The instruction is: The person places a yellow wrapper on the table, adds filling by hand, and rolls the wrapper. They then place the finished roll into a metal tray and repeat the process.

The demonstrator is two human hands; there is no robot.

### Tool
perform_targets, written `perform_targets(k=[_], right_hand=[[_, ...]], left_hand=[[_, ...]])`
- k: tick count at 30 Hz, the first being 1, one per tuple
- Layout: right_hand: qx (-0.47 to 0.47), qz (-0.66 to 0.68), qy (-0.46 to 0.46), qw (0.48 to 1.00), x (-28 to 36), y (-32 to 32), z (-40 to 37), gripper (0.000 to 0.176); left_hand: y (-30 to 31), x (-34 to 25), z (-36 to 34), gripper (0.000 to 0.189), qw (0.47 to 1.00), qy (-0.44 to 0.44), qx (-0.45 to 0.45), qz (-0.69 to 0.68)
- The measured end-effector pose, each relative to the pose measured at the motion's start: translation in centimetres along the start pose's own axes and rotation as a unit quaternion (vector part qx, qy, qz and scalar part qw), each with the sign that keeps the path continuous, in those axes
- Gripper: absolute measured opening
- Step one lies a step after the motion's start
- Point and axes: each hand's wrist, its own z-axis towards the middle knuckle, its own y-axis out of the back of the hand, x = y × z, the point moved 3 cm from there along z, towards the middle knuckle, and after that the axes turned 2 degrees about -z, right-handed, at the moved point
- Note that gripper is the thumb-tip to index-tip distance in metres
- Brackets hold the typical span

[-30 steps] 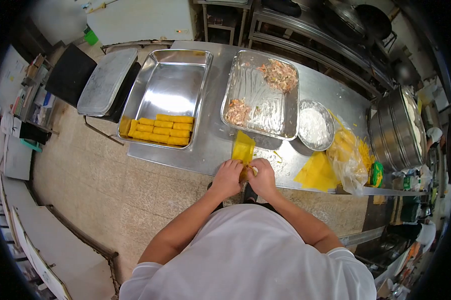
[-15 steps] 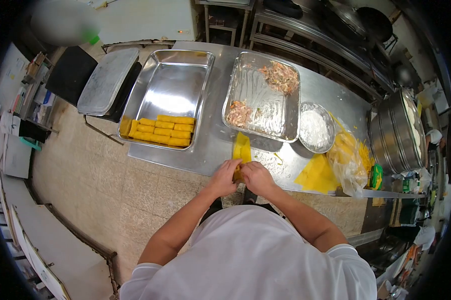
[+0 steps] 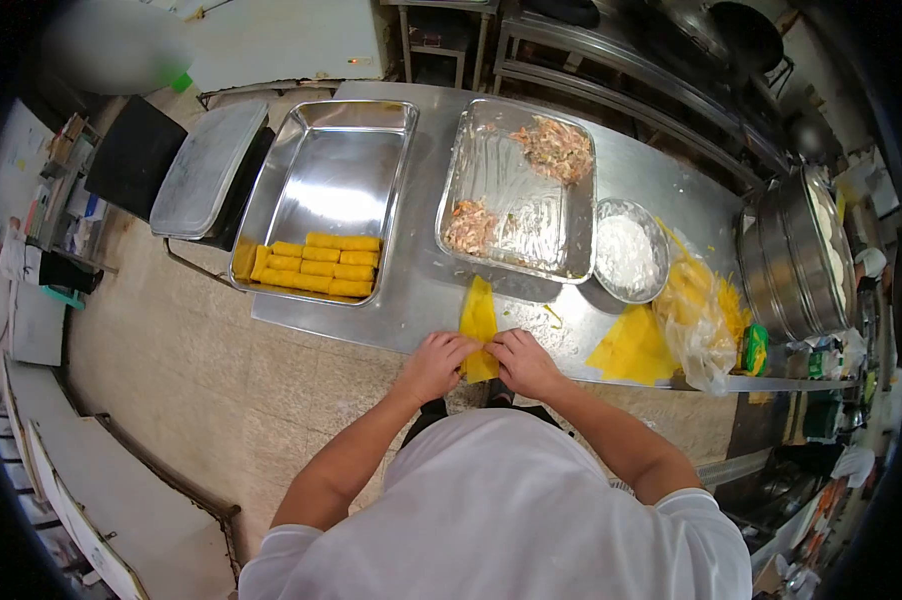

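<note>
A yellow wrapper sheet (image 3: 479, 308) lies at the table's front edge, its far end pointing toward the meat tray and its near end sticking out below my fingers. From the left, my left hand (image 3: 435, 364) pinches it with bent fingers. My right hand (image 3: 527, 362) grips the other side, fingertips close to the left ones. Whatever lies under the fingertips is hidden. Beyond the sheet stands a metal tray (image 3: 519, 240) with two heaps of shredded filling (image 3: 553, 150). Several yellow rolls (image 3: 321, 268) sit in the near end of another metal tray (image 3: 343, 180) at left.
Right of the filling tray is a metal bowl (image 3: 661, 238) of white paste or powder. More yellow sheets (image 3: 631, 345) lie beside a clear plastic bag (image 3: 709, 350). Stacked round steamers (image 3: 796, 260) stand at the right end. A lidded dark bin (image 3: 206, 165) is left of the table.
Both hands have moved slightly apart. The wrapper's near end, bunched between the hands before, now hangs visibly below the fingers. The view has shifted a little.
</note>
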Motion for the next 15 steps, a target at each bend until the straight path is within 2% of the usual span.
perform_targets(k=[2,6,9,11,14,15], right_hand=[[-0.016,0.008,-0.008,1.000,-0.6,-0.5,0.0,0.046],[-0.048,0.027,-0.067,0.996,-0.8,-0.4,0.5,0.037],[-0.131,-0.008,-0.004,0.991,0.9,0.7,0.9,0.031],[-0.127,-0.035,0.009,0.991,1.4,0.1,1.0,0.029],[-0.114,-0.057,0.001,0.992,0.2,-1.5,0.9,0.028],[-0.108,-0.062,-0.005,0.992,0.0,-1.7,1.1,0.028]], left_hand=[[-0.4,0.0,-0.2,0.060,0.999,0.002,-0.030,-0.013],[-1.0,0.4,0.8,0.036,0.996,0.034,-0.070,-0.045],[-1.0,0.3,1.6,0.022,0.992,0.074,-0.094,-0.042],[-0.8,0.1,2.1,0.015,0.990,0.094,-0.100,-0.026],[-0.7,0.0,2.8,0.022,0.988,0.126,-0.088,-0.016],[-0.3,-0.4,2.9,0.024,0.989,0.101,-0.109,-0.026]])
